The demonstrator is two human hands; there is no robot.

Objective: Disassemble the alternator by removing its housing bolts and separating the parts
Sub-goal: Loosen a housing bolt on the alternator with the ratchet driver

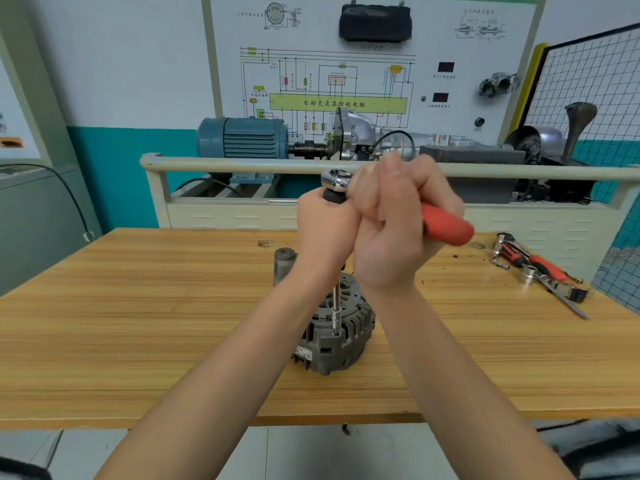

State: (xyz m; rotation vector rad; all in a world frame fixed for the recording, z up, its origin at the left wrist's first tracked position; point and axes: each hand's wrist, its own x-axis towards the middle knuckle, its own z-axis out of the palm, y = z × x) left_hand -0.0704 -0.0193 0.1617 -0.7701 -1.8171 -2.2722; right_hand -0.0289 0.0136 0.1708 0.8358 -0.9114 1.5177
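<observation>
A dark grey alternator (341,329) stands on the wooden table (138,323), between my forearms. A ratchet wrench (446,225) with a red handle sits high above it on a long chrome extension bar (336,308), whose socket end meets the housing top. My right hand (401,230) grips the red handle near the ratchet head. My left hand (325,230) holds the black top of the extension just under the chrome head. The bolt itself is hidden under the socket.
A grey metal cylinder (284,263) stands just behind the alternator. Loose sockets, a red-handled tool and a flat blade (540,270) lie at the table's right. Behind the table stands a training bench with a blue motor (242,136). A wire mesh panel (588,91) is at the right.
</observation>
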